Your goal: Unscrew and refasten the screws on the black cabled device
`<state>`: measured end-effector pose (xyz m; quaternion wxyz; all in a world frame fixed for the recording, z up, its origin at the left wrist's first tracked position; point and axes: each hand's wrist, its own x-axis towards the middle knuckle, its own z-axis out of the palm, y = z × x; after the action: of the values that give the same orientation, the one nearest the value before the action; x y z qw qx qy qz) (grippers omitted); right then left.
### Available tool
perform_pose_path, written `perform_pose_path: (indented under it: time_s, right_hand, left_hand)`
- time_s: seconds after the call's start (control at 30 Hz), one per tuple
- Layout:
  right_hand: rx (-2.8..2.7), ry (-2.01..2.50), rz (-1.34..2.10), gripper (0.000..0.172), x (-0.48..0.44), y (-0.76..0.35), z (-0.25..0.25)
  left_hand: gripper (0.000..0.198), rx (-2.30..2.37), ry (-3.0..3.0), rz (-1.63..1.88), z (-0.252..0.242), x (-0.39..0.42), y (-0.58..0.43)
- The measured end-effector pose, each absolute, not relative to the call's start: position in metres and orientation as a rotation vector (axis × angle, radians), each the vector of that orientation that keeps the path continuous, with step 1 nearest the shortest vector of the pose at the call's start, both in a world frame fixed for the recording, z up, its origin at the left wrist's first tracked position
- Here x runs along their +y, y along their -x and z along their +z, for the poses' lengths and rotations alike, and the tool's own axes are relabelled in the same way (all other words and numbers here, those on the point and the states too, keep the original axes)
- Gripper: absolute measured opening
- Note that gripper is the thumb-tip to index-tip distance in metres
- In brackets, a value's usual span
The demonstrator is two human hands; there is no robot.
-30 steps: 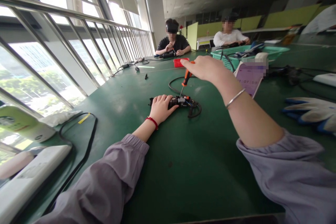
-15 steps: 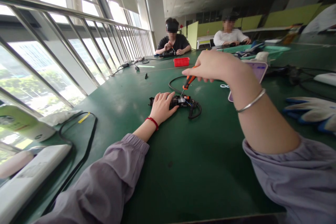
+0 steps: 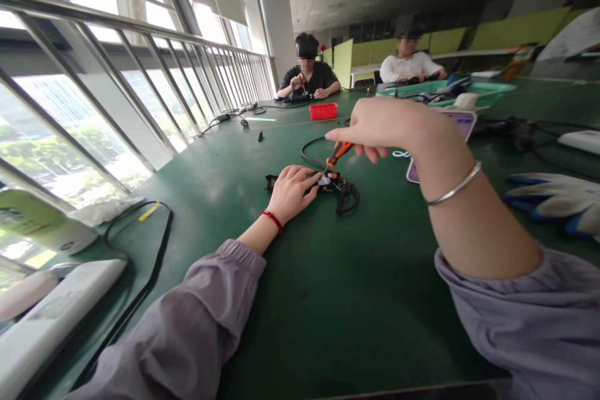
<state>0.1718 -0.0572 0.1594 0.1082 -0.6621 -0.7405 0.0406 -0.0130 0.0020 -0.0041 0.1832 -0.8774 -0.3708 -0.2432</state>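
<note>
An opened black device (image 3: 330,185) with wires and small orange parts lies on the green table (image 3: 300,300). My left hand (image 3: 293,190) rests over its left part, fingers pressing it down and hiding much of it. Above, my right hand (image 3: 379,128) is closed around the orange and black handle of a screwdriver (image 3: 339,152). The screwdriver leans, its shaft slanting down to the left, with the tip at the device beside my left fingertips. A black cable (image 3: 349,203) curls from the device's right end; another dark cable loops behind it.
A red bin (image 3: 323,112) and a green basket (image 3: 492,95) of parts stand further back. A phone (image 3: 462,122) leans behind my right wrist. Gloves (image 3: 557,200) lie at right, a white power strip (image 3: 70,319) and black cord at left. Two people (image 3: 312,75) sit across the table.
My right hand has lowered slightly and its screwdriver tilts further over to the right. My left fingers have shifted a little toward the screwdriver's tip.
</note>
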Motion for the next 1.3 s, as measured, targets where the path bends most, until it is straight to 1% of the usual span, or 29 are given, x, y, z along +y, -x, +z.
perform_pose_path:
  time_s: [0.07, 0.2, 0.23, 0.33, 0.37, 0.43, 0.47, 0.5, 0.53, 0.6, 0.63, 0.7, 0.8, 0.9, 0.93, 0.97, 1.07, 1.13, 1.23, 1.27, 1.3]
  right_hand:
    - [-2.203, 1.946, 0.121, 0.047, -0.058, -0.172, 0.160]
    - [-2.343, 2.000, 0.084, 0.026, -0.061, -0.176, 0.164]
    - [-2.381, 1.991, 0.095, 0.024, -0.061, -0.177, 0.165]
    - [-2.425, 1.963, 0.120, 0.024, -0.063, -0.176, 0.165]
    - [-2.410, 1.978, 0.119, 0.028, -0.064, -0.175, 0.164]
    - [-2.365, 2.035, 0.107, 0.046, -0.064, -0.173, 0.163]
    - [-2.346, 2.059, 0.091, 0.051, -0.064, -0.173, 0.162]
    - [-2.330, 2.070, 0.068, 0.052, -0.064, -0.173, 0.162]
    - [-2.322, 2.058, 0.048, 0.046, -0.063, -0.173, 0.161]
    - [-2.334, 1.996, 0.030, 0.028, -0.060, -0.176, 0.160]
    - [-2.350, 1.957, 0.031, 0.024, -0.058, -0.178, 0.160]
    - [-2.377, 1.912, 0.037, 0.028, -0.056, -0.180, 0.159]
    - [-2.403, 1.919, 0.102, 0.025, -0.057, -0.179, 0.159]
    - [-2.387, 1.972, 0.127, 0.045, -0.059, -0.174, 0.160]
    - [-2.368, 1.977, 0.099, 0.048, -0.059, -0.173, 0.160]
    - [-2.353, 1.961, 0.078, 0.045, -0.058, -0.172, 0.160]
    - [-2.398, 1.810, 0.104, 0.024, -0.056, -0.172, 0.160]
    - [-2.470, 1.715, 0.154, 0.025, -0.055, -0.172, 0.158]
    - [-2.497, 1.697, 0.185, 0.024, -0.054, -0.170, 0.156]
    - [-2.474, 1.714, 0.191, 0.026, -0.053, -0.170, 0.155]
    - [-2.441, 1.736, 0.191, 0.031, -0.053, -0.169, 0.154]
  left_hand:
    - [0.032, -1.028, 2.450, -0.721, -0.005, 0.003, 0.013]
    - [0.029, -0.990, 2.401, -0.776, -0.007, 0.004, 0.014]
    - [0.028, -0.984, 2.393, -0.780, -0.007, 0.004, 0.015]
    - [0.027, -0.976, 2.380, -0.785, -0.007, 0.004, 0.014]
    - [0.027, -0.975, 2.377, -0.787, -0.007, 0.003, 0.014]
    - [0.027, -0.973, 2.369, -0.792, -0.007, 0.003, 0.013]
    - [0.027, -0.973, 2.364, -0.796, -0.007, 0.003, 0.013]
    - [0.027, -0.974, 2.356, -0.800, -0.007, 0.003, 0.013]
    - [0.026, -0.975, 2.349, -0.804, -0.007, 0.003, 0.013]
    - [0.026, -0.980, 2.340, -0.805, -0.008, 0.003, 0.013]
    - [0.026, -0.984, 2.338, -0.803, -0.008, 0.003, 0.013]
    - [0.026, -0.992, 2.344, -0.793, -0.009, 0.003, 0.013]
    - [0.027, -1.007, 2.357, -0.782, -0.008, 0.002, 0.013]
    - [0.028, -1.010, 2.359, -0.776, -0.007, 0.002, 0.013]
    - [0.028, -1.008, 2.360, -0.768, -0.006, 0.002, 0.012]
    - [0.027, -1.006, 2.361, -0.761, -0.006, 0.002, 0.012]
    - [0.027, -1.003, 2.363, -0.743, -0.007, 0.003, 0.013]
    - [0.027, -1.000, 2.361, -0.746, -0.007, 0.003, 0.013]
    - [0.026, -0.999, 2.357, -0.748, -0.007, 0.003, 0.013]
    - [0.026, -1.000, 2.355, -0.747, -0.007, 0.003, 0.013]
    - [0.026, -1.002, 2.352, -0.747, -0.007, 0.002, 0.012]
